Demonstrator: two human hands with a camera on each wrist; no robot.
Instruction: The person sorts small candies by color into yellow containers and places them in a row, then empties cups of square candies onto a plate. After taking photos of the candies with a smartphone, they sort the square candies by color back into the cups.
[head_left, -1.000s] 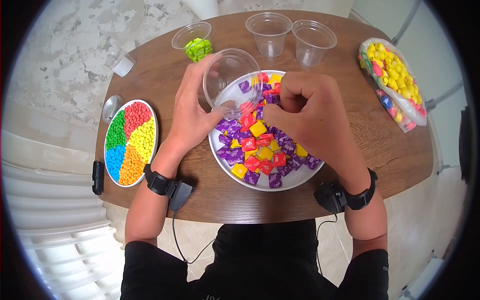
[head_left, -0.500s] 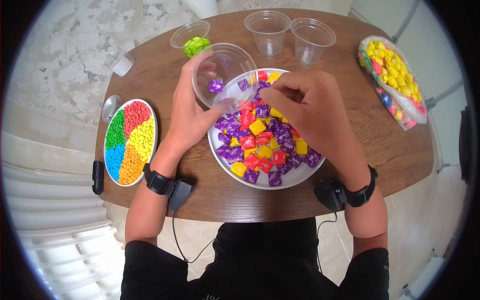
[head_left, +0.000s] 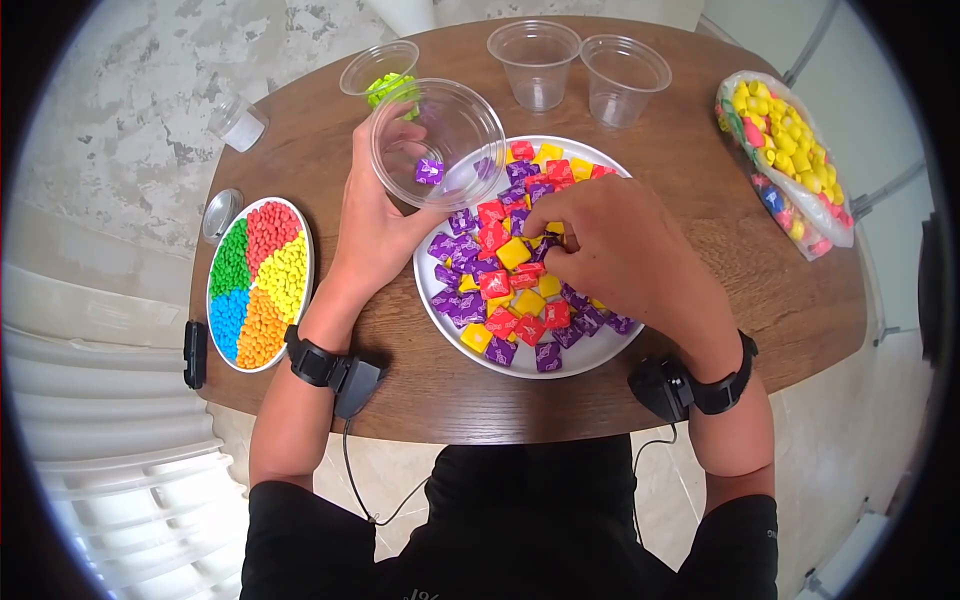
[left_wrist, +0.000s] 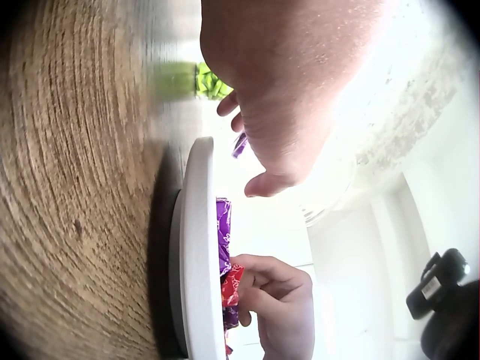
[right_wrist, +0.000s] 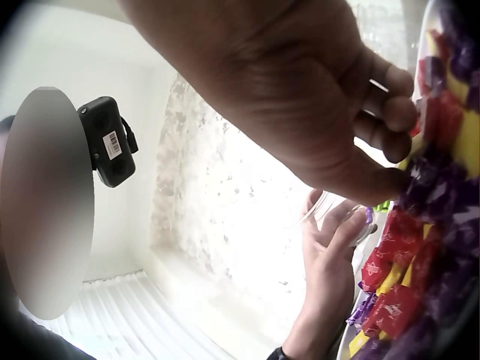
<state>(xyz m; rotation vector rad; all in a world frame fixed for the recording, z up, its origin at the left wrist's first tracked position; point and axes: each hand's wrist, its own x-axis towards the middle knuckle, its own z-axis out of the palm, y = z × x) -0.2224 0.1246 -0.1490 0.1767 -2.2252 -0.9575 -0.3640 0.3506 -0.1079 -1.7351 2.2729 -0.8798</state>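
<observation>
My left hand (head_left: 378, 220) grips a clear plastic cup (head_left: 462, 125), tilted with its mouth toward me, over the plate's far left side. Inside the cup lies one purple wrapped candy (head_left: 429, 172). The white round plate (head_left: 545, 374) is heaped with purple, red and yellow square candies. Over the middle of this heap my right hand (head_left: 625, 245) reaches down, thumb and fingers apart, fingertips right at a purple candy (right_wrist: 424, 184). In the right wrist view, the thumb tip overlaps that candy.
At the left is an oval dish (head_left: 313, 262) of small candies sorted by colour. A cup with green candies (head_left: 385, 88) and two clear cups (head_left: 535, 65) stand at the back. Far right lies a bag of yellow and pink pieces (head_left: 790, 150); a small jar (head_left: 240, 128) stands far left.
A purple candy has dropped from my right hand into the cup. The right hand has then lowered to the heap and its fingers have spread. The left hand has shifted the cup slightly left and away.
</observation>
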